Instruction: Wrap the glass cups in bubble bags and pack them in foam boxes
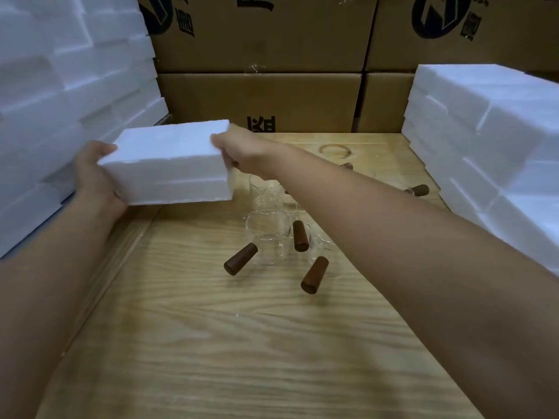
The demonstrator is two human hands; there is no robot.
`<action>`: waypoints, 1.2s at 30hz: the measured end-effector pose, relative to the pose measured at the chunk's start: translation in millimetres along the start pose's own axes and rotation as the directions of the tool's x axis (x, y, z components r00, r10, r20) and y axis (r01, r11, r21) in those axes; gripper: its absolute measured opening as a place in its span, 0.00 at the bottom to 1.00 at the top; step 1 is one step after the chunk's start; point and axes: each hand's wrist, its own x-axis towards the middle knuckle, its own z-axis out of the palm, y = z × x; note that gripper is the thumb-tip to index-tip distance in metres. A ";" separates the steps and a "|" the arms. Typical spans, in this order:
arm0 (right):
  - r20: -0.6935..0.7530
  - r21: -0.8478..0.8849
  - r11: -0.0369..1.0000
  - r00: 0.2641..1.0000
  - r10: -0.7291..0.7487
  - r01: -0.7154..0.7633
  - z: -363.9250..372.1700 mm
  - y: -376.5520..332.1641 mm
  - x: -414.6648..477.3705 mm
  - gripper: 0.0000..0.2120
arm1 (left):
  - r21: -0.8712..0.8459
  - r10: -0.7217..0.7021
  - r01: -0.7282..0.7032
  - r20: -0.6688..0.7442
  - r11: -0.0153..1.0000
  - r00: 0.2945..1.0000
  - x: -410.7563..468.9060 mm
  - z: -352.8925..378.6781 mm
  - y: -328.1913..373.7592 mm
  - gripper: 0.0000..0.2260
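We gripped one foam box [169, 164] with our left hand [93, 176] and right hand [242, 151]; the glass cups [272, 234] stood unwrapped, nothing visibly packed.

Left hand [93, 179]: fingers hidden under foam box [169, 161]. Right hand [242, 149]: fingertips hidden behind box's far end. Right forearm [393, 225] covers part of glass cups [267, 237]; count unclear, clear walls overlap. Left foam stack [60, 86] and right foam stack [484, 131] cut off at pic edges. Cardboard boxes [260, 31] cut off at top, print incomplete.
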 end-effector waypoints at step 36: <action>-0.864 -0.030 0.946 0.467 -0.188 0.324 -66.9 72.3 -174.8 0.12 | 0.926 0.221 -0.288 0.236 0.242 0.946 52.6 41.8 -44.8 0.41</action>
